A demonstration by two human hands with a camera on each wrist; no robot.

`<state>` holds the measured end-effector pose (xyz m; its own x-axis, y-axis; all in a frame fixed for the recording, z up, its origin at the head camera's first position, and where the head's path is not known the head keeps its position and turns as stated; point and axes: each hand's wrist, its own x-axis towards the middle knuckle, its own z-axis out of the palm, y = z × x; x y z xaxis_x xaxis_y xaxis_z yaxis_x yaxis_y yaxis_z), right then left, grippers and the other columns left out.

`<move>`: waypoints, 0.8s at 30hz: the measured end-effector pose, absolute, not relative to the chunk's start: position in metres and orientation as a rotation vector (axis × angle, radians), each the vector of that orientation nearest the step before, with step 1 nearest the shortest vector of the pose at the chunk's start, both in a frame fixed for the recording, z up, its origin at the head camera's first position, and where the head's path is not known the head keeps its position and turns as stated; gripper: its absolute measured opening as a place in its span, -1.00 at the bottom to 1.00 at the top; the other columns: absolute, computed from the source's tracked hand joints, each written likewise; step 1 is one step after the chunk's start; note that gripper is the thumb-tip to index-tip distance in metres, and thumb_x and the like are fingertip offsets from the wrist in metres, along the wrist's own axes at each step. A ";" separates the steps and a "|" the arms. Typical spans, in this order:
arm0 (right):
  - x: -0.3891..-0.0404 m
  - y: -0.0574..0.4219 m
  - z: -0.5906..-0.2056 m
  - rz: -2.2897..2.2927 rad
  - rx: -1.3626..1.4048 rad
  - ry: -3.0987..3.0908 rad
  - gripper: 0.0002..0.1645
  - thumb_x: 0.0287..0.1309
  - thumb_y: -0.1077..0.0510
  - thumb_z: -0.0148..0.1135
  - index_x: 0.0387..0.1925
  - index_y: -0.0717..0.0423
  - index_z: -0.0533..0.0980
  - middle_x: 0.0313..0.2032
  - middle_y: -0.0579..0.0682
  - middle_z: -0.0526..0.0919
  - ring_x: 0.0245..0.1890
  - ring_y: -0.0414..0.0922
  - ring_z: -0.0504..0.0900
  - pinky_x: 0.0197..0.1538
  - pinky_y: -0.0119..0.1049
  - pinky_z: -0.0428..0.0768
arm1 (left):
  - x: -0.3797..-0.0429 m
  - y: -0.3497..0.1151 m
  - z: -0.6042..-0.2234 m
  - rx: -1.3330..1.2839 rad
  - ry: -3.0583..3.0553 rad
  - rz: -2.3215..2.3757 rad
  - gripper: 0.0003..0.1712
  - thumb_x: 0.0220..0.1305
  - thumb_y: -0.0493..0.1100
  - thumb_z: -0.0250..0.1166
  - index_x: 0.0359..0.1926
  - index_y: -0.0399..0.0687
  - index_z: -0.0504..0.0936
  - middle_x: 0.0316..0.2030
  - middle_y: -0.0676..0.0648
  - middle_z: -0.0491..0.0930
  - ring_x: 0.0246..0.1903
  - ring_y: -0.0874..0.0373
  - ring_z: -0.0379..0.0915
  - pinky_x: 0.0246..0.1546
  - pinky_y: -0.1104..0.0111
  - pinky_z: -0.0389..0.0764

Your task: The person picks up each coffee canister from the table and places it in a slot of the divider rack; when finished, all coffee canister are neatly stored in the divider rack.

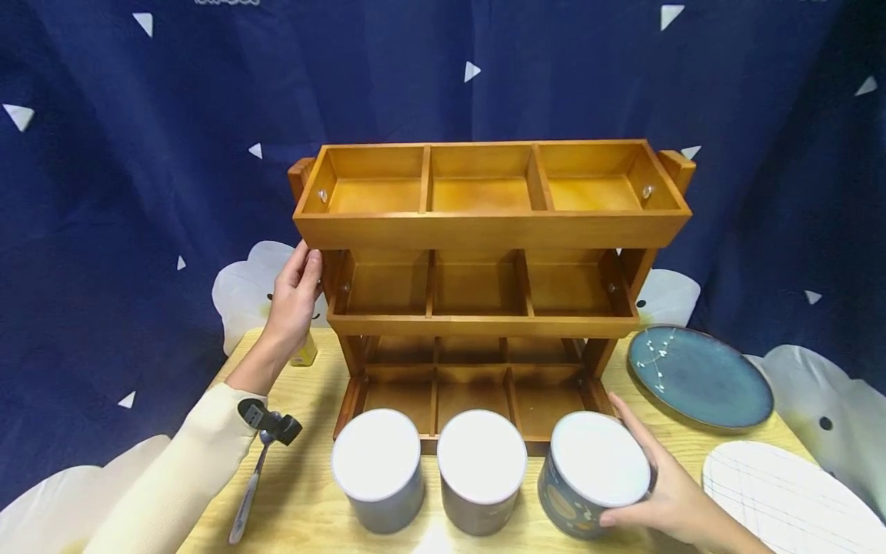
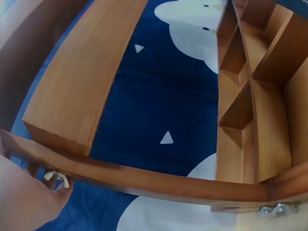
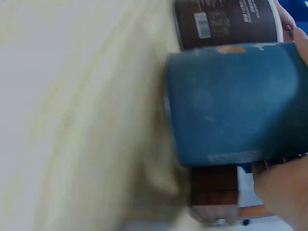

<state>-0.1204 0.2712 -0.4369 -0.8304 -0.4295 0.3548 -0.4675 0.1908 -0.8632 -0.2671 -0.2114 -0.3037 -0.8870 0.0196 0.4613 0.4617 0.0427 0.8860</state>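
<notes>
A three-tier wooden shelf rack (image 1: 484, 326) with divided compartments stands in the middle of the head view. My left hand (image 1: 296, 286) grips its left side post (image 2: 159, 180), fingers near a metal wing nut (image 2: 57, 178) in the left wrist view. At the front right, my right hand (image 1: 657, 488) holds a blue patterned canister (image 1: 571, 504) with a white lid, thumb on the near side and fingers round the far side. The canister is slightly tilted. Two more white-lidded canisters, a grey-blue one (image 1: 388, 504) and a brown one (image 1: 479, 504), stand to its left.
A blue plate (image 1: 699, 377) lies at the right, with a white plate (image 1: 782, 492) nearer me. On the left of the table (image 1: 304, 492) is a spoon (image 1: 244, 504), and a small yellow box (image 1: 304, 352) sits behind my left wrist. A dark blue curtain (image 1: 173, 115) hangs behind.
</notes>
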 end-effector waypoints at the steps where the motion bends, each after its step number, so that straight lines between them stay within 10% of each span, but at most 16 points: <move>1: -0.120 0.271 -0.440 1.833 0.905 -2.361 0.60 -0.54 0.53 0.54 0.50 0.15 -0.26 0.38 -0.20 0.22 0.22 -0.40 0.39 0.12 -0.54 0.41 | -0.268 -0.211 -0.304 -0.484 -2.005 -1.914 -0.40 0.45 0.14 -0.11 0.46 0.28 0.09 0.40 -0.06 0.17 0.40 0.07 0.06 0.37 -0.08 0.06; 24: -0.117 0.261 -0.448 1.751 0.986 -2.298 0.41 -0.62 0.44 0.62 0.37 0.40 0.02 0.21 -0.03 0.42 0.12 -0.32 0.50 0.13 -0.56 0.40 | -0.274 -0.217 -0.306 -0.530 -2.041 -1.834 -0.46 0.48 0.04 -0.12 0.43 0.40 0.10 0.40 -0.04 0.22 0.39 0.05 0.12 0.37 0.01 0.14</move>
